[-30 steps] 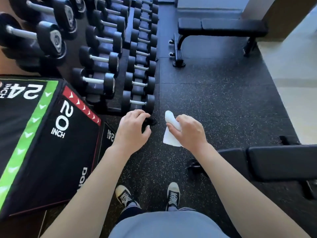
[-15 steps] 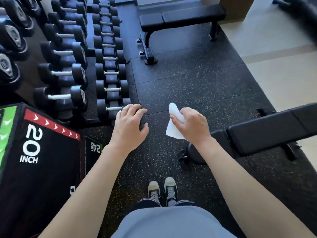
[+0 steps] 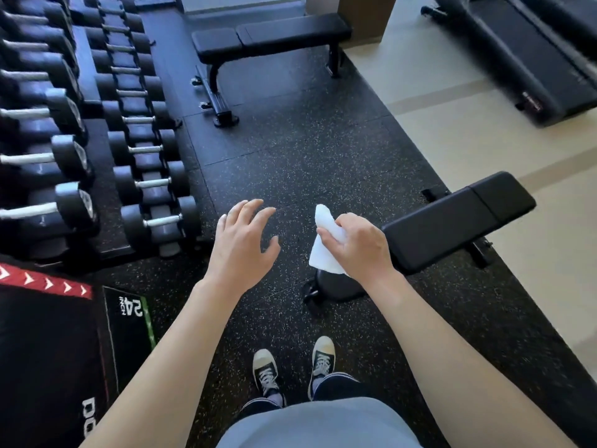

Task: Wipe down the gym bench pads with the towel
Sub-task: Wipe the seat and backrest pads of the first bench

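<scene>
- The right hand (image 3: 357,245) grips a white towel (image 3: 324,250), held in the air just left of the near bench pad (image 3: 452,221).
- The left hand (image 3: 244,244) hovers empty over the floor (image 3: 290,150), fingers spread wide.
- A second bench (image 3: 274,37) stands farther off, beside the dumbbells (image 3: 145,150).

Black rubber floor (image 3: 323,150) with pale speckles runs into a cream floor (image 3: 468,130) crossed by tan stripes on the right. A dumbbell rack (image 3: 97,130) lines the left side, a plyo box (image 3: 42,344) sits at lower left, and a treadmill (image 3: 529,56) stands at upper right.
</scene>
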